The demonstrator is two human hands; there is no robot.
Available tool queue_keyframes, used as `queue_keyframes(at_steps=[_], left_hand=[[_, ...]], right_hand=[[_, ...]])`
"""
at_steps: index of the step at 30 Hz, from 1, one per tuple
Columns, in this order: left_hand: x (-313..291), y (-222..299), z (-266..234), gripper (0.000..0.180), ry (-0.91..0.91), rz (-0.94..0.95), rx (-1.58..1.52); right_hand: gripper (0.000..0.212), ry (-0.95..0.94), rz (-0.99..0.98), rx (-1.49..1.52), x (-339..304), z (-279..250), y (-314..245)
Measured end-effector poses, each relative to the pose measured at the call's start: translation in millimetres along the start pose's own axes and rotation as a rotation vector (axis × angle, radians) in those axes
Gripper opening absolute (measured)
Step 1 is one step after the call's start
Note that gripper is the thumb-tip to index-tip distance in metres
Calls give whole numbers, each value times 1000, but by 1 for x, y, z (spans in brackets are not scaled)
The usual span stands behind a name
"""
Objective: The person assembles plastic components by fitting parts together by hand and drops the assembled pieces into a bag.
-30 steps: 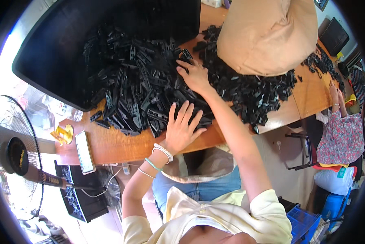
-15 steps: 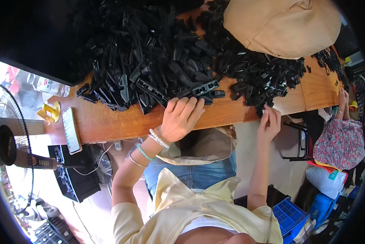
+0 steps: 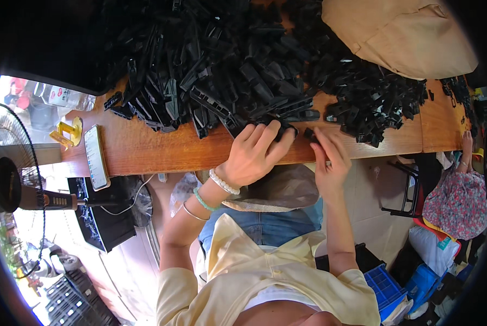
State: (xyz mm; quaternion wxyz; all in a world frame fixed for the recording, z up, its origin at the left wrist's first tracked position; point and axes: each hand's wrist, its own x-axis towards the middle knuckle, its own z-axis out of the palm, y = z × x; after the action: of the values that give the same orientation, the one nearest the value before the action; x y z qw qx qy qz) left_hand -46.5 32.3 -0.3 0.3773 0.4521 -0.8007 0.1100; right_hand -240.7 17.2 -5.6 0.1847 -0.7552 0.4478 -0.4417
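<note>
My left hand [image 3: 256,152], with beaded bracelets at its wrist, is closed over a long black plastic part [image 3: 291,132] at the table's front edge. The fingers hide most of that part. Just to its right, my right hand [image 3: 332,158] pinches a small black plastic piece [image 3: 310,133] between thumb and fingers, a short gap from the long part's end. Beyond my left hand lies a big heap of long black plastic parts [image 3: 173,98]. A second heap, of small black pieces [image 3: 371,103], spreads beyond my right hand.
A tan cloth bundle [image 3: 401,35] sits at the back right of the wooden table [image 3: 140,155]. At left are a phone [image 3: 96,157], a yellow holder [image 3: 67,133] and a fan [image 3: 4,185]. An open bag [image 3: 281,190] hangs at my lap. Another person's arm [image 3: 465,152] shows far right.
My right hand has moved left from the small-piece heap, carrying a small black piece toward my left hand. My left hand has shifted slightly right, and the whole view has shifted a little.
</note>
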Motion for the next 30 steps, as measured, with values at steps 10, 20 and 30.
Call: queue_keyframes(at_steps=[10,20,30], left_hand=[[23,-4,-10,28,158,-338,-335],[-38,20,-40,15,-19,-661,-692],[-37,12,-23,35,-61,-390,-537]], right_hand=[[37,-229,-72,67,-6,18,-18],[37,-164,-6,-57,-6,20,-7],[34,-213,249,213,-1,-3,-7]])
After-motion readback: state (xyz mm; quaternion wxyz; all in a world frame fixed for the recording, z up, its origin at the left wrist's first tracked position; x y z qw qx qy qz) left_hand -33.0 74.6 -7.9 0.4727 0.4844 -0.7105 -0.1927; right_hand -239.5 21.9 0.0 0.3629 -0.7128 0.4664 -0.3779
